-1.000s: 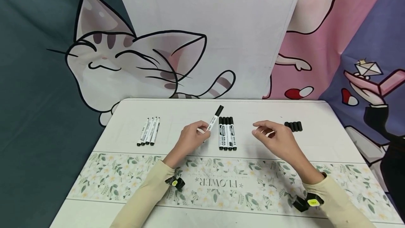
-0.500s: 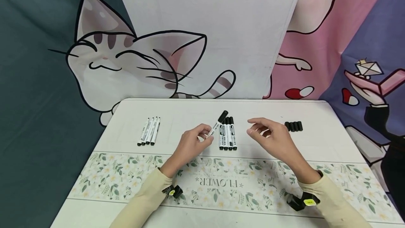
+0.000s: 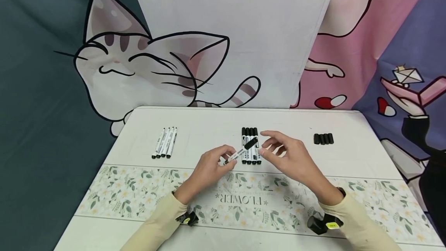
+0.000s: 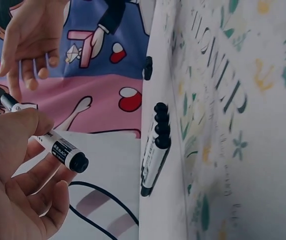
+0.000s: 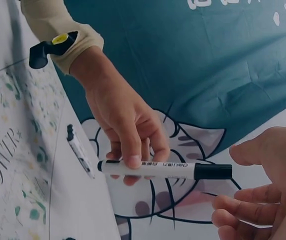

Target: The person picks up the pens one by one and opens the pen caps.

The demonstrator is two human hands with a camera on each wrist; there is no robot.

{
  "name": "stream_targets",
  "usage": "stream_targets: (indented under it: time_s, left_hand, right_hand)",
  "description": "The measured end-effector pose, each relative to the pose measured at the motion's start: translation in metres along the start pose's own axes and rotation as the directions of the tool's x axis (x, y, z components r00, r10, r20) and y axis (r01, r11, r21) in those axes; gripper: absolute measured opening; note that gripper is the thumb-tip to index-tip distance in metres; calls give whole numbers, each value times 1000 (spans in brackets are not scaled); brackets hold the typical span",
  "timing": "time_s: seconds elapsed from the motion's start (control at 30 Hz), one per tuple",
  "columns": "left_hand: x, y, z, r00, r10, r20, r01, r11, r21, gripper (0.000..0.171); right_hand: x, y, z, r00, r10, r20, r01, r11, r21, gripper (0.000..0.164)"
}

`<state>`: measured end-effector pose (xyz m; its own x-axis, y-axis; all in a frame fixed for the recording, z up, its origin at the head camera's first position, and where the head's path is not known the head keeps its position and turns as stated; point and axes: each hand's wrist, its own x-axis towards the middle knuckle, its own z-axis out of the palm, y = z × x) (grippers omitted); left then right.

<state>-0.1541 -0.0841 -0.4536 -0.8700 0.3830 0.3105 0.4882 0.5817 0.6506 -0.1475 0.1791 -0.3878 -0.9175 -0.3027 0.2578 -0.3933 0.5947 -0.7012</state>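
A capped black-and-white whiteboard marker (image 3: 239,153) is held between the thumb and fingers of my left hand (image 3: 208,165). It tilts up to the right, its black cap (image 5: 213,171) pointing toward my right hand (image 3: 292,157). In the right wrist view, the right thumb and fingers lie spread around the cap end, with a gap between them and the cap. The marker's other end (image 4: 78,162) faces the camera in the left wrist view. Behind the held marker, several capped markers (image 3: 249,161) lie side by side on the table.
Several uncapped markers (image 3: 164,142) lie in a row at the left of the table. Several loose black caps (image 3: 324,138) sit together at the right. A floral strip (image 3: 240,200) with printed lettering crosses the white table cover; a cartoon curtain (image 3: 223,42) hangs behind.
The left hand has lowered slightly and tilted the marker further over to the right. My right hand has moved left, closer to the marker's cap.
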Motion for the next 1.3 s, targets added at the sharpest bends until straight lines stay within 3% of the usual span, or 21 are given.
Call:
stream_targets:
  time_s: [0.37, 0.6, 0.77, 1.07, 1.3]
  left_hand:
    - [-10, 0, 7, 998, 69, 1, -69, 997, 26, 20]
    - [-12, 1, 9, 998, 65, 13, -65, 998, 22, 20]
    - [-12, 0, 10, 997, 75, 8, -75, 997, 26, 19]
    - [-11, 2, 13, 990, 141, -14, -141, 990, 28, 24]
    - [-7, 5, 14, 964, 248, -97, -243, 968, 56, 33]
  right_hand:
    - [-2, -8, 14, 998, -33, 61, 32, 999, 12, 50]
    - [-4, -10, 17, 997, -45, 55, 46, 999, -10, 43]
    - [-4, -11, 17, 994, -99, 52, 101, 994, -40, 33]
    - [-4, -11, 18, 985, -166, -48, 161, 983, -92, 22]
    - [-3, -10, 19, 973, -207, -99, 201, 977, -70, 21]
